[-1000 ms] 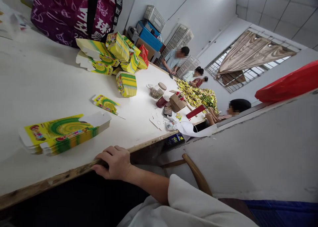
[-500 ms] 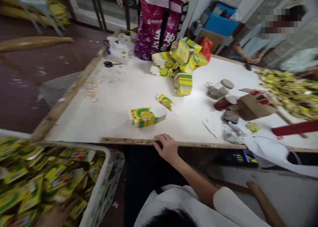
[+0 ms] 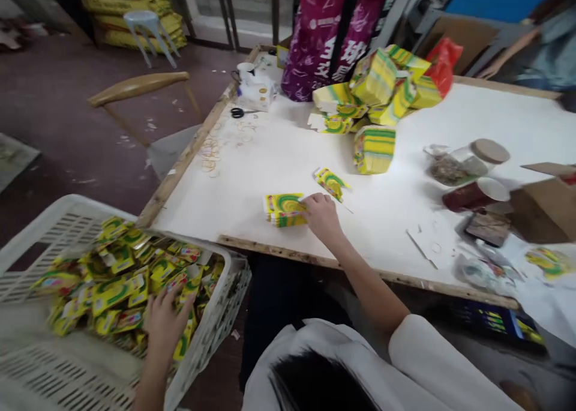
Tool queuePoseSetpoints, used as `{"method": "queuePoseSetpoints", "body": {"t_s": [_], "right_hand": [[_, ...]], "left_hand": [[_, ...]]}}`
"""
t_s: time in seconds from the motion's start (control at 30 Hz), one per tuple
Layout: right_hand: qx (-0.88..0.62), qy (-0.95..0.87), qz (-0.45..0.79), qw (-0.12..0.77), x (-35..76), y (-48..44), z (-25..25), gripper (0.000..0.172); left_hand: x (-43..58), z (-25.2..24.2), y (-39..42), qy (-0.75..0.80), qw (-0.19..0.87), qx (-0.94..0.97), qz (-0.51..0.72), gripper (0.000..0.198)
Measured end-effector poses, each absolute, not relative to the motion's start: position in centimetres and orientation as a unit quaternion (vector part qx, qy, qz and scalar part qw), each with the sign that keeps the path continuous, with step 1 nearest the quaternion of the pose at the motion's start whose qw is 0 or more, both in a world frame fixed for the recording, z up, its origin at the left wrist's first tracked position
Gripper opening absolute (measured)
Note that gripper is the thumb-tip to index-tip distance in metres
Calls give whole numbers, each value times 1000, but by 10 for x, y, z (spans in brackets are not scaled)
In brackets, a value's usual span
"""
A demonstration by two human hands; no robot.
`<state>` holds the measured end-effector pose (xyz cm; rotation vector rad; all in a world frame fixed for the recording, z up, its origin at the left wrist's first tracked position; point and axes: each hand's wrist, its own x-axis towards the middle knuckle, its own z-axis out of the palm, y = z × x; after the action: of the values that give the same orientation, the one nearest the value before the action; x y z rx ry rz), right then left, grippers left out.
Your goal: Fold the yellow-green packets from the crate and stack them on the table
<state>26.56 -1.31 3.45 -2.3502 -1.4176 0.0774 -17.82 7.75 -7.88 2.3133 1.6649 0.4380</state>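
Note:
My left hand [image 3: 166, 318] reaches into a white plastic basket [image 3: 234, 273], its fingers spread over a heap of yellow-green small cartons [image 3: 119, 291]. Nothing shows clearly gripped in it. On the white table, my right hand [image 3: 321, 216] closes around the right end of a small stack of flat yellow-green cartons [image 3: 285, 210]; the fingertips are partly hidden. Just beyond that hand lies a single flattened carton [image 3: 332, 183]. Farther back stands a bundle of cartons [image 3: 375, 150], in front of a pile of more bundles [image 3: 373, 87].
A purple bag [image 3: 324, 39] stands at the table's back. Scissors [image 3: 243, 112] and rubber bands [image 3: 210, 156] lie on the left. A jar [image 3: 472, 159], a dark red cup [image 3: 474, 194] and a cardboard box [image 3: 544, 210] are on the right. A wooden chair [image 3: 139, 81] stands at left.
My right hand has moved from the table's front edge onto the carton stack. My left hand shows more fully in the basket, fingers spread. The view has swung left.

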Motion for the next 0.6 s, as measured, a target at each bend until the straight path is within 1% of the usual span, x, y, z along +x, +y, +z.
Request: {"method": "queuePoseSetpoints", "body": {"t_s": [0.03,0.1,0.17,0.23,0.33,0.47,0.6], "right_hand": [[-842,-506,36,181,269,-10,31,15],[-834,-517,43,190,275,-8,22,14],[-823,-530,15,206,281,-10,11,12],[-800,-557,6,221,285,-13,1,10],[-776,-586,3,232,286,-21,-6,13],[-781,-577,-10,239,280,-21,-4,14],[-807,-548,5,218,272,-15,5,13]], "left_hand": [[-167,-68,72,564,149,790,188,46],[-141,-48,61,557,197,763,262,45],[-114,-33,51,557,194,759,274,42],[-89,-22,42,540,228,747,313,34],[-60,-9,30,511,272,739,344,28],[-29,6,20,494,345,707,369,25],[-9,12,15,454,412,694,378,25]]}}
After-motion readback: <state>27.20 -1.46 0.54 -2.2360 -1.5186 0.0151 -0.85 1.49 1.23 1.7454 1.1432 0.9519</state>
